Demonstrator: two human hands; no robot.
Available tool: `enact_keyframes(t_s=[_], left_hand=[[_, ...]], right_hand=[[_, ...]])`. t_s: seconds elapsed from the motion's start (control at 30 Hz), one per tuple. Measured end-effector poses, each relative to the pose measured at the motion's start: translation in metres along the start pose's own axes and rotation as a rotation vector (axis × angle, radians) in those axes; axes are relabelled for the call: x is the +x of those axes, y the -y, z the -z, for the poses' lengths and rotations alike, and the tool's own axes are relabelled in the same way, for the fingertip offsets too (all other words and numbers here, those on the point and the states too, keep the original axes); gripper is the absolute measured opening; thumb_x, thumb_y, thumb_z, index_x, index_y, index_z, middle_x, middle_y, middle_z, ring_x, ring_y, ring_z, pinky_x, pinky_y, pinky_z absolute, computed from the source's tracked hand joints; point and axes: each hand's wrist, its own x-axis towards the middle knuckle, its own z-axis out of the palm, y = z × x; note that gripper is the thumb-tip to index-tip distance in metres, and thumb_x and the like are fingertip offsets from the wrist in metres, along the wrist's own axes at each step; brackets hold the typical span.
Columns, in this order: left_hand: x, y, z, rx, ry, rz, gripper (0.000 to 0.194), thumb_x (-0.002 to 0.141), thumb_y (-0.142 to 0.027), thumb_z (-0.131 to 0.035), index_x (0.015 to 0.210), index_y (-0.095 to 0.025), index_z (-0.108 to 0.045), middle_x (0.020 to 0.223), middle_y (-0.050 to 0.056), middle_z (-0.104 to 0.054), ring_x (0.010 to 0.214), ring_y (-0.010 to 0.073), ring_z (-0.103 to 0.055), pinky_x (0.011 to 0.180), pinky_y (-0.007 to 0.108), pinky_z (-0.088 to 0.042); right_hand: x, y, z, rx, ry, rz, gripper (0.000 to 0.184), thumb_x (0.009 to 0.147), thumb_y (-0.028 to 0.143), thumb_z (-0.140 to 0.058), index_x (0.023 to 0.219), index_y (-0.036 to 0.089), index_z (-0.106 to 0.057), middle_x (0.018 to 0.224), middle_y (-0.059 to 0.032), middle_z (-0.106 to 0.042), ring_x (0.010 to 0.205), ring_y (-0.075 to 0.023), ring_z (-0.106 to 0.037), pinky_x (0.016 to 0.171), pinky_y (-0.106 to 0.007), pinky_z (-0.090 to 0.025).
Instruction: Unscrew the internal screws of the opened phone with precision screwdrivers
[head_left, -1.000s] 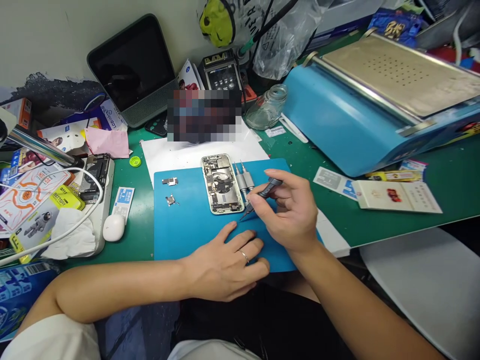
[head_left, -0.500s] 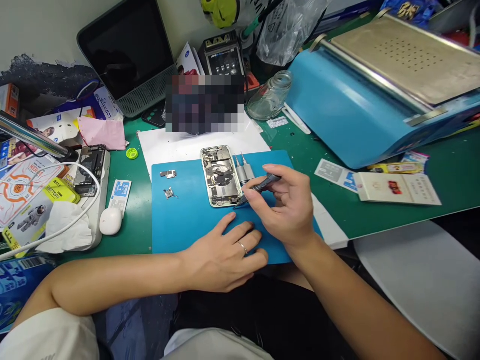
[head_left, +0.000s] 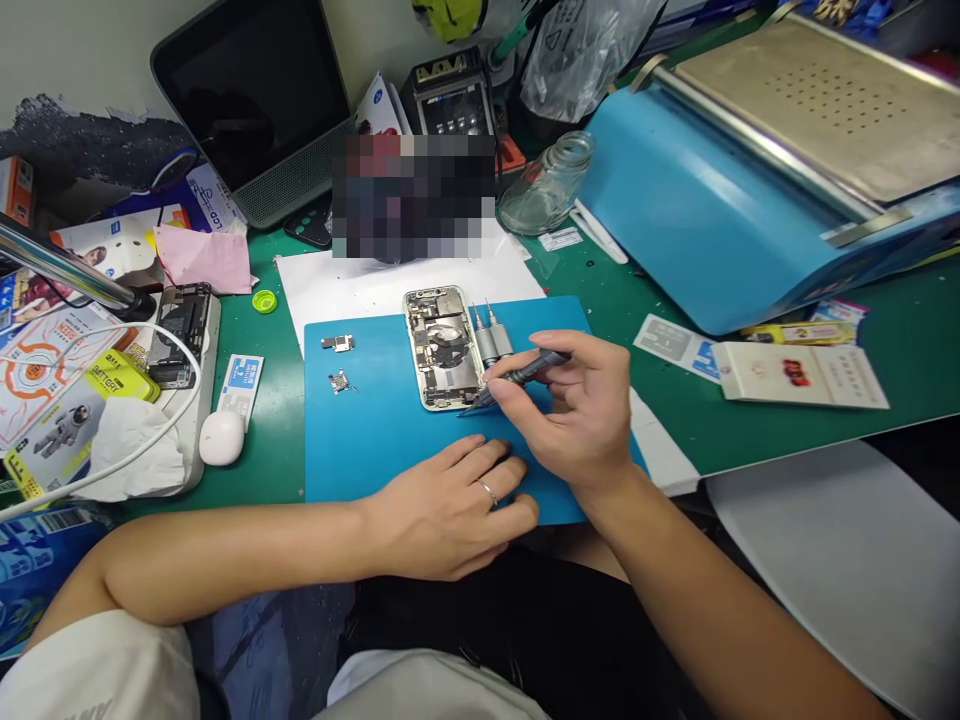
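Note:
An opened phone (head_left: 448, 350) with bare inner parts lies on a blue mat (head_left: 375, 455). In my right hand (head_left: 581, 405) is a slim dark pair of tweezers (head_left: 517, 378), pinched between thumb and fingers. The fine tip points left, just below the phone's lower right corner; whether it touches anything I cannot tell. My left hand (head_left: 454, 510), wearing a ring, rests on the mat below the phone with fingers loosely spread and nothing in them. Two grey screwdrivers (head_left: 493, 335) lie right of the phone. Two small phone parts, a module (head_left: 339, 343) and a metal piece (head_left: 341, 381), lie left.
A large blue machine (head_left: 675, 200) with a perforated metal plate stands at right. Behind the mat are a glass jar (head_left: 551, 185), a dark screen (head_left: 255, 100) and a blurred patch. Boxes, a white case (head_left: 222, 438) and a cable (head_left: 180, 410) crowd the left.
The tweezers' tip has shifted slightly left along the phone's lower edge. My left fingers have drawn down a little, away from the phone. The camera view has moved slightly.

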Motion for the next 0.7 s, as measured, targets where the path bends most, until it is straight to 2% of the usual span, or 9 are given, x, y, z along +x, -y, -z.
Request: enact_keyframes(t_s=[0.23, 0.43, 0.7], left_hand=[[0.0001, 0.0015, -0.0020, -0.002, -0.011, -0.008, 0.023, 0.101, -0.027, -0.051, 0.115, -0.011, -0.058, 0.130, 0.019, -0.059, 0.128, 0.0355, -0.054, 0.116, 0.046, -0.038], [0.0009, 0.0023, -0.0025, -0.024, -0.021, -0.009, 0.023, 0.101, -0.026, -0.050, 0.114, -0.010, -0.059, 0.127, 0.020, -0.060, 0.127, 0.0353, -0.055, 0.114, 0.046, -0.040], [0.0028, 0.0017, -0.0002, -0.021, -0.013, -0.015, 0.021, 0.099, -0.026, -0.054, 0.113, -0.010, -0.060, 0.124, 0.022, -0.061, 0.128, 0.0332, -0.056, 0.117, 0.049, -0.038]], right_hand=[[-0.0014, 0.0007, 0.0010, -0.005, -0.001, -0.006, 0.053, 0.086, 0.012, -0.073, 0.133, 0.030, -0.054, 0.116, -0.0037, -0.062, 0.083, -0.0151, -0.075, 0.072, -0.027, -0.065], [0.0002, 0.0039, 0.0023, 0.016, 0.052, -0.030, 0.050, 0.088, 0.013, -0.072, 0.132, 0.029, -0.053, 0.098, -0.0008, -0.067, 0.076, -0.0156, -0.073, 0.066, -0.027, -0.064], [0.0002, 0.0044, 0.0032, 0.020, 0.099, -0.042, 0.049, 0.088, 0.013, -0.071, 0.131, 0.028, -0.052, 0.093, 0.0008, -0.068, 0.073, -0.0139, -0.072, 0.065, -0.026, -0.062]])
